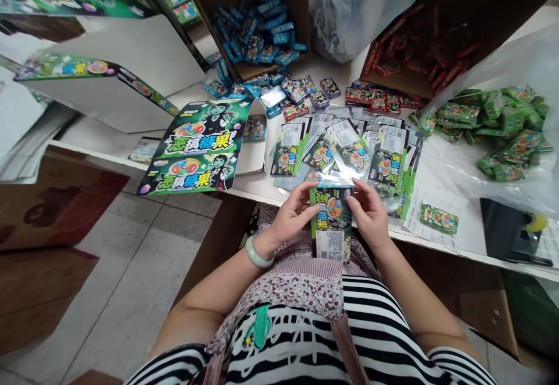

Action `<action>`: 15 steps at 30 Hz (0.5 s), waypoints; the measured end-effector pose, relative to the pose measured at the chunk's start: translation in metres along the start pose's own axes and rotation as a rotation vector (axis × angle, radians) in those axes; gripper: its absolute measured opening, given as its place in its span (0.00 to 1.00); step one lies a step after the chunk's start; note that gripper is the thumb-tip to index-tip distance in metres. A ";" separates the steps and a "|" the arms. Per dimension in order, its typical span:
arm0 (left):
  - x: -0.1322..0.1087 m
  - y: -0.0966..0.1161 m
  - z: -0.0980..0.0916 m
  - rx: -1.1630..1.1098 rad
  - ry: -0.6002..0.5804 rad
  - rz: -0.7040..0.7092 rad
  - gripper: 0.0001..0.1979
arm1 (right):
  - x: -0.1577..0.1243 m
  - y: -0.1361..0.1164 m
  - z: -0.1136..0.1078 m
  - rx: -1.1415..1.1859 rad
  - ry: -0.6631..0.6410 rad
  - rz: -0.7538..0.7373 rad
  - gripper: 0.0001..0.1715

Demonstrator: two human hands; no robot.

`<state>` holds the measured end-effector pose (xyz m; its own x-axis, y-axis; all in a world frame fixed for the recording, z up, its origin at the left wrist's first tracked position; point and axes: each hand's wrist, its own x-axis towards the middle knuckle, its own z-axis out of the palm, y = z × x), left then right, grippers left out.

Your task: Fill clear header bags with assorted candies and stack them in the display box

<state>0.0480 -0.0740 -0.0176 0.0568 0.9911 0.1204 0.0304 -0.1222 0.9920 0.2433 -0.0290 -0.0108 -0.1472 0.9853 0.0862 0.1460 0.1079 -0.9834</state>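
Observation:
Between my two hands, near the front edge of the table, is a green and black printed packet [332,216] with a white label at its near end. My left hand [294,213] grips its left side, thumb across the front. On the other side, my right hand [368,213] pinches the right edge near the top. Something bluish shows along the packet's far edge; I cannot make out what it is. Just beyond lie similar packets [383,161] in an overlapping pile, some in shiny clear film.
Small blue boxes [262,32] and red boxes [419,53] fill cartons at the back. Green boxes [510,117] lie in clear plastic at right, near a black tape dispenser [510,230]. A printed display carton [201,146] stands at left, overhanging the table edge [98,158].

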 end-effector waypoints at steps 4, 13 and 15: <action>0.009 0.008 0.004 0.067 0.219 -0.024 0.14 | 0.008 -0.007 -0.015 -0.099 -0.122 -0.077 0.13; 0.028 0.015 0.014 -0.095 0.181 -0.028 0.19 | 0.033 -0.015 -0.035 0.160 -0.248 0.081 0.26; 0.029 0.016 0.012 -0.094 0.148 -0.019 0.17 | 0.033 -0.017 -0.036 0.100 -0.261 0.035 0.19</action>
<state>0.0617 -0.0478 0.0016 -0.0908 0.9910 0.0987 -0.0637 -0.1047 0.9925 0.2711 0.0068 0.0147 -0.3925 0.9195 0.0208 0.0599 0.0482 -0.9970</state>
